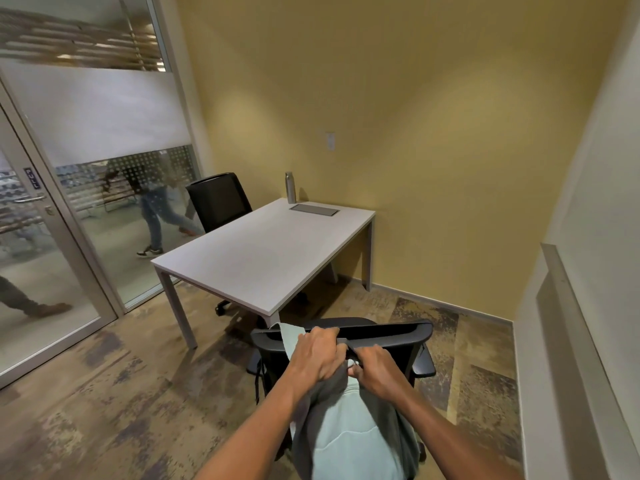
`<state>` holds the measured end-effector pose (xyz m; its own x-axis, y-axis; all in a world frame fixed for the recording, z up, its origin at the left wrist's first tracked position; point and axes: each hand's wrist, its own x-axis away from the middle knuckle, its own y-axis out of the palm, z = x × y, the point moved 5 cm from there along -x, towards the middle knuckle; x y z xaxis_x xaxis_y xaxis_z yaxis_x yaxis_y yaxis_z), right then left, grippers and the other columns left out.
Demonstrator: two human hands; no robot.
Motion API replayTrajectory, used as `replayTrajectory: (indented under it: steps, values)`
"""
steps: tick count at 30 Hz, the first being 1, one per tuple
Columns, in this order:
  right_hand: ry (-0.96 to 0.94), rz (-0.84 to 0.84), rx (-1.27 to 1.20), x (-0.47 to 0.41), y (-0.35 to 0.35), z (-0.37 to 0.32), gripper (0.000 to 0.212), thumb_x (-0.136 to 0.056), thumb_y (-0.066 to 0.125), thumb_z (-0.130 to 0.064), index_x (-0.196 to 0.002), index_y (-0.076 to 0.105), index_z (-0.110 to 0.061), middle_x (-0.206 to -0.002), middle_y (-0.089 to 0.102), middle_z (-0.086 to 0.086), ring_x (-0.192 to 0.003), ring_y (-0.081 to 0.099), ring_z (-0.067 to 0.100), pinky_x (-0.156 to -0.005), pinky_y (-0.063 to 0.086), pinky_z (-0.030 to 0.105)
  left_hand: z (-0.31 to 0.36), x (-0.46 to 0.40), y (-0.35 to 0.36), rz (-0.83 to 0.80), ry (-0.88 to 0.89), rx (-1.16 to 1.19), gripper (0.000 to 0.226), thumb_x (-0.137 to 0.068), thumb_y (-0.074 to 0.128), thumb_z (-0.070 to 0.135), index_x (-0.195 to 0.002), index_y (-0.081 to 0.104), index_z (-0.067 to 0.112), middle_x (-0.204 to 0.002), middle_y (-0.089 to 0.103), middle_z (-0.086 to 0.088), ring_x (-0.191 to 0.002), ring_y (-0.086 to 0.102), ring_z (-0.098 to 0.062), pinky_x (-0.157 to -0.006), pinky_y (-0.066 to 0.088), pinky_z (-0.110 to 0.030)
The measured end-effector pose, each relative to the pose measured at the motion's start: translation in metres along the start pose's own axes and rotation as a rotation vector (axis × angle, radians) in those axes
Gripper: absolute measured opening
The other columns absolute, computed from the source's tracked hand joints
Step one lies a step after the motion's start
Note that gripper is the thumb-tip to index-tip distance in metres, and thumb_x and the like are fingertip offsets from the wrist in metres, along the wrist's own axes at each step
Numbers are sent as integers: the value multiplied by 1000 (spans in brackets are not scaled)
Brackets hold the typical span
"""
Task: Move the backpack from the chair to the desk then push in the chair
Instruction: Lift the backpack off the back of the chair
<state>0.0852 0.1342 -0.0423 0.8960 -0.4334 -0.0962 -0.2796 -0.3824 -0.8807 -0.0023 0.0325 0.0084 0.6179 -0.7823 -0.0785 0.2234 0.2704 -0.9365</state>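
Note:
A pale green and grey backpack (349, 427) hangs against the back of a black office chair (388, 332), close below me. My left hand (317, 355) is closed on the bag's top, near a pale green strap lying over the chair's top rail. My right hand (375, 370) grips the bag's top handle just beside it. The chair stands a little back from the near corner of a white desk (263, 251). The chair's seat is hidden behind its backrest and the bag.
A steel bottle (290, 187) and a grey cable hatch (314, 209) sit at the desk's far end. A second black chair (219, 199) is tucked in at its left side. A glass wall and door (52, 244) are left, with people walking outside, and a white ledge (581, 327) is on the right.

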Motion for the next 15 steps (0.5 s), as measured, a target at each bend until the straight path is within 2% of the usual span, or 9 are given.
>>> replayTrajectory:
  steps: [2,5,8,10,13,15]
  values:
    - [1,15,-13,-2,-2,-5,16,-87,65,-28,-93,68,-13,-97,74,13,-96,66,34,-69,40,34,-10,-5,-12,-42,4,-1,40,-84,44,40,-107,67,17,-106,71,-15,-96,65,-35,-84,54,-43]
    - [-4,18,-32,-1,1,-12,12,-86,65,-26,-91,69,-15,-94,74,11,-92,67,31,-70,43,35,-36,-14,-22,-168,78,-113,56,-83,52,52,-125,64,17,-125,68,-11,-111,63,-30,-92,53,-41]
    - [-9,10,-42,0,5,-17,10,-86,65,-25,-86,67,-16,-92,73,10,-91,66,30,-70,44,34,-66,-16,-27,-278,79,-234,84,-77,45,81,-129,65,19,-138,62,-5,-120,61,-25,-96,52,-43]
    - [-16,11,-48,0,4,-23,10,-86,66,-26,-82,64,-18,-92,73,10,-91,66,30,-70,44,34,-85,-16,-33,-275,86,-269,103,-66,33,99,-126,66,22,-124,69,-4,-108,65,-22,-87,54,-41]
    - [-11,26,-65,0,-1,-28,11,-87,67,-27,-80,64,-18,-90,73,11,-89,66,30,-69,42,33,-103,-13,-47,-200,101,-300,102,-67,26,99,-131,60,28,-89,64,2,-85,60,-18,-69,44,-34]
    - [7,23,-77,2,-3,-29,13,-87,67,-27,-84,68,-14,-88,72,11,-88,66,30,-70,44,35,-109,-11,-54,-167,121,-338,102,-68,14,99,-118,67,27,-84,63,4,-78,58,-17,-65,43,-34]
